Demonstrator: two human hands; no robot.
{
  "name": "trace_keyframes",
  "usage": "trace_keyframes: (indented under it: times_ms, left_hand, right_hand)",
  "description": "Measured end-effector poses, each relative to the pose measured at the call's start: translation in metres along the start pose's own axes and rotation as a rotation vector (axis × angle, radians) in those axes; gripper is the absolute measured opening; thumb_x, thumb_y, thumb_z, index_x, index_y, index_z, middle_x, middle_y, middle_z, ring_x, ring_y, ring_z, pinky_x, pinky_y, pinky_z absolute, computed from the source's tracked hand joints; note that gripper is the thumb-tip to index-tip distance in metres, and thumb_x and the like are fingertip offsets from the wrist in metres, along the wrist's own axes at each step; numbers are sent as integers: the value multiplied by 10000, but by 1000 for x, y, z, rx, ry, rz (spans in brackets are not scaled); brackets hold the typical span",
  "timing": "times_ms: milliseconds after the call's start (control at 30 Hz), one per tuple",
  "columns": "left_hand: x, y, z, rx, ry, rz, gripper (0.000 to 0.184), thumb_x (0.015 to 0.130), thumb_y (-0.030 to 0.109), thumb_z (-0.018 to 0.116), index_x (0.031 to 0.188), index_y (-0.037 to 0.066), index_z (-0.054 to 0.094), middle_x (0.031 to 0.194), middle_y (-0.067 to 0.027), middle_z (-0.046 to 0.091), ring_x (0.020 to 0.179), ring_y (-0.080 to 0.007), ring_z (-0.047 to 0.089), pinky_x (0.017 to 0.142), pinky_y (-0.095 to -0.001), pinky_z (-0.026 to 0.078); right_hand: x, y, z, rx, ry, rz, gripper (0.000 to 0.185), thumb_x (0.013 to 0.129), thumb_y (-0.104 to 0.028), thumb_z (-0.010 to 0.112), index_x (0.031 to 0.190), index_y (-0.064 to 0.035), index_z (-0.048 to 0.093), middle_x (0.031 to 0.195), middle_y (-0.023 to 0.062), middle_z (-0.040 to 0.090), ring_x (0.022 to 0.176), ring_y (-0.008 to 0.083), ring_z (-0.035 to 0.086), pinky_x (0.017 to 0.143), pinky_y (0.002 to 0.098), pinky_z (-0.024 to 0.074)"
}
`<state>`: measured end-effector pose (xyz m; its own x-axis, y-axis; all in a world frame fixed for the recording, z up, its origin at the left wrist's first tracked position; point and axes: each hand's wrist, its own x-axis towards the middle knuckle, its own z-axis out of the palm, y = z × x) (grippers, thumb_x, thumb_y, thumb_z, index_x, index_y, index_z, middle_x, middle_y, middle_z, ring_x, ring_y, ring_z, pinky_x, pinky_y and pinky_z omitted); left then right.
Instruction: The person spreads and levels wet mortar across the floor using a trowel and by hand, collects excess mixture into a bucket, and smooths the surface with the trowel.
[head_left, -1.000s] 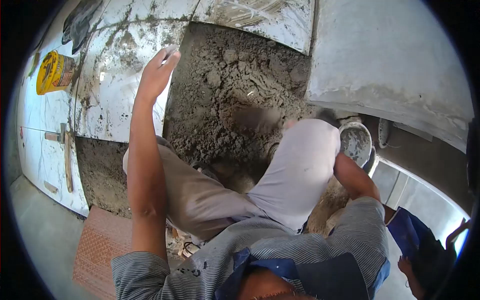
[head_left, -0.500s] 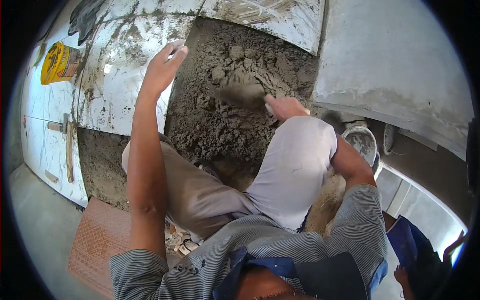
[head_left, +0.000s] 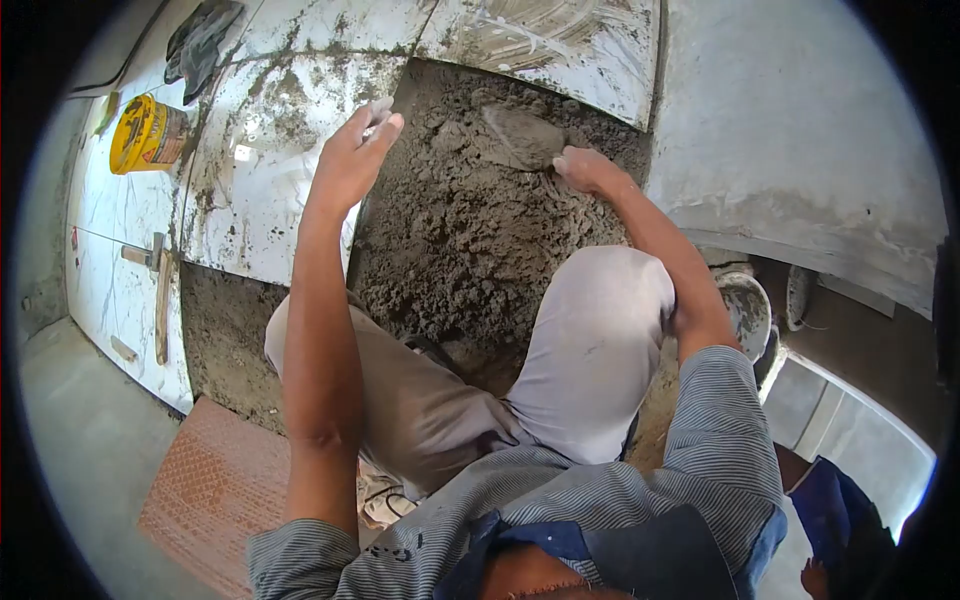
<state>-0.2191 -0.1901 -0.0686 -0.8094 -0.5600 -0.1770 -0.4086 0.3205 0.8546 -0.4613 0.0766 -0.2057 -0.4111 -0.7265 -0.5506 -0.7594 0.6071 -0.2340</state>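
Observation:
My right hand [head_left: 592, 172] is closed round the handle of a mortar-coated trowel [head_left: 524, 138]. The trowel's blade lies on the grey mortar bed [head_left: 450, 230], near its far end. Over the edge of the white tile [head_left: 270, 170], my left hand [head_left: 358, 145] hovers with thumb and fingers apart and nothing visible in it. Its fingertips are pale with dust. The mortar is lumpy close to my knees and smoother around the trowel.
Left of me are a yellow bucket [head_left: 148, 135], a hammer [head_left: 160, 300] and a dark cloth or bag [head_left: 200, 45] on tiles. A patterned red tile [head_left: 215, 480] lies lower left. On the right are a concrete ledge [head_left: 800, 120], a mortar-stained bucket [head_left: 745, 305] and part of another person [head_left: 835, 510].
My right hand has moved the trowel forward, away from my knee, to the far part of the mortar. The left hand keeps nearly the same place over the tile edge.

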Motion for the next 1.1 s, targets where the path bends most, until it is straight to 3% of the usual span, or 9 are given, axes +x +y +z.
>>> trace_keyframes:
  times_ms: [133, 200, 467, 567, 633, 667, 900, 967, 1100]
  left_hand:
    - [-11, 7, -9, -33, 24, -1, 500, 891, 361, 540, 1270, 38, 504, 1217, -153, 570, 1155, -241, 517, 974, -331, 378]
    - [-13, 4, -16, -29, 57, -27, 490, 893, 347, 538, 1273, 38, 502, 1225, -156, 565, 1160, -246, 513, 973, -336, 378]
    - [-15, -4, -26, -60, 28, -29, 458, 910, 328, 526, 1276, 53, 503, 1207, -148, 570, 1145, -237, 512, 975, -346, 373]
    - [-19, 0, -22, -19, 30, -44, 457, 914, 328, 517, 1279, 54, 500, 1204, -146, 570, 1141, -240, 512, 980, -344, 367]
    - [-24, 0, -24, -10, 17, -47, 467, 912, 335, 517, 1283, 53, 496, 1200, -144, 571, 1137, -240, 513, 982, -344, 363]
    - [-24, -2, -26, -3, 24, -66, 468, 911, 336, 519, 1285, 55, 494, 1202, -143, 570, 1137, -238, 513, 981, -346, 364]
    - [-40, -10, -55, -79, 94, -85, 467, 914, 335, 520, 1289, 57, 490, 1181, -146, 573, 1107, -227, 532, 961, -343, 382]
    - [-44, -10, -58, -86, 108, -67, 465, 914, 331, 523, 1289, 59, 491, 1174, -144, 575, 1083, -229, 544, 945, -339, 392]
    - [-47, -9, -60, -92, 100, -30, 453, 913, 319, 527, 1288, 69, 491, 1167, -137, 579, 1030, -238, 568, 902, -328, 419]
  right_hand:
    - [-29, 34, 10, -148, -77, -9, 396, 905, -296, 378, 978, 40, 573, 1065, 271, 587, 986, 432, 568, 828, 483, 460]
    - [-52, 36, 18, 195, 191, 288, 333, 888, -234, 398, 978, 37, 571, 1007, 319, 580, 964, 445, 574, 817, 496, 467]
    - [-63, -11, 34, -27, 226, 169, 277, 869, -181, 429, 956, 43, 567, 976, 319, 557, 877, 438, 611, 770, 508, 493]
    - [-54, 17, 36, -129, 149, 122, 289, 869, -190, 438, 957, 46, 578, 951, 316, 586, 879, 449, 608, 783, 496, 497]
    - [-56, 24, 39, 154, 196, 434, 284, 862, -166, 434, 953, 49, 598, 945, 303, 607, 906, 446, 605, 801, 487, 496]
    - [-65, 23, 28, -133, 37, 224, 282, 854, -147, 430, 941, 48, 613, 959, 306, 604, 918, 438, 605, 791, 487, 497]
    - [-88, 46, 38, 45, 6, 389, 349, 912, -238, 414, 997, 51, 590, 974, 277, 607, 934, 378, 599, 793, 447, 473]
    - [-69, 25, 51, 1529, 343, 748, 316, 909, -275, 462, 987, 12, 567, 860, 179, 614, 735, 286, 595, 691, 406, 491]
    - [-6, -33, 61, 1706, 295, 453, 247, 908, -285, 474, 865, -42, 480, 696, 75, 505, 566, 216, 515, 520, 374, 475]
